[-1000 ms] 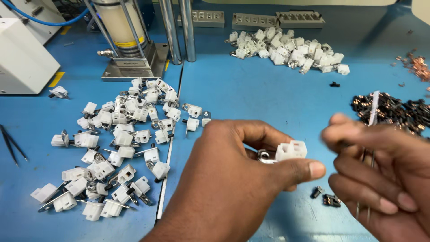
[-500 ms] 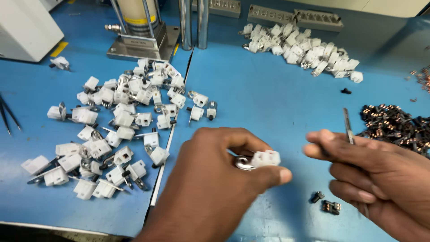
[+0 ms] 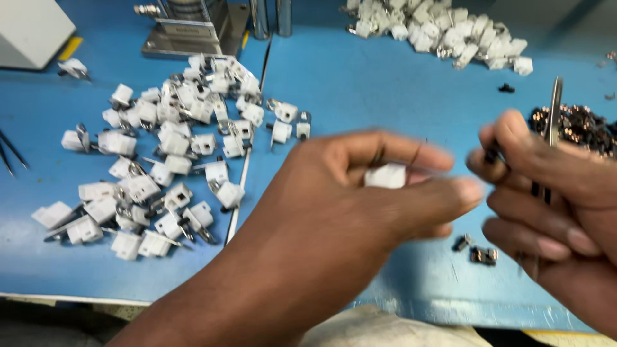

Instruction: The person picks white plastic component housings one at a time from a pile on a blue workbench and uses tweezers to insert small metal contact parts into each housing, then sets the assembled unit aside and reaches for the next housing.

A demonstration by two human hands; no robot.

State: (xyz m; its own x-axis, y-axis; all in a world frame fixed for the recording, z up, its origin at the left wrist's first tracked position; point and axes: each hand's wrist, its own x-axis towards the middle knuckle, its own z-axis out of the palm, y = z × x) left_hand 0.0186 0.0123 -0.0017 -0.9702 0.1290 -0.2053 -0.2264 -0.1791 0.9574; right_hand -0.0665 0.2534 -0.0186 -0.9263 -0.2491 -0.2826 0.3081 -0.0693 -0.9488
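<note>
Left hand [image 3: 360,193] pinches one white connector [image 3: 385,175] between thumb and fingers; right hand [image 3: 546,193], at its 3 o'clock, grips one pair of tweezers [image 3: 554,112].

white plastic connector [image 3: 385,175] | pinched (blurred) | metal tweezers [image 3: 553,119] | upright, held

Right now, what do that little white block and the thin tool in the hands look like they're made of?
White block: probably moulded plastic, going by its matte, opaque, square-edged look, though it's blurred. Thin tool, likely tweezers, in the right hand: looks like bare metal, grey with a shine.
</note>
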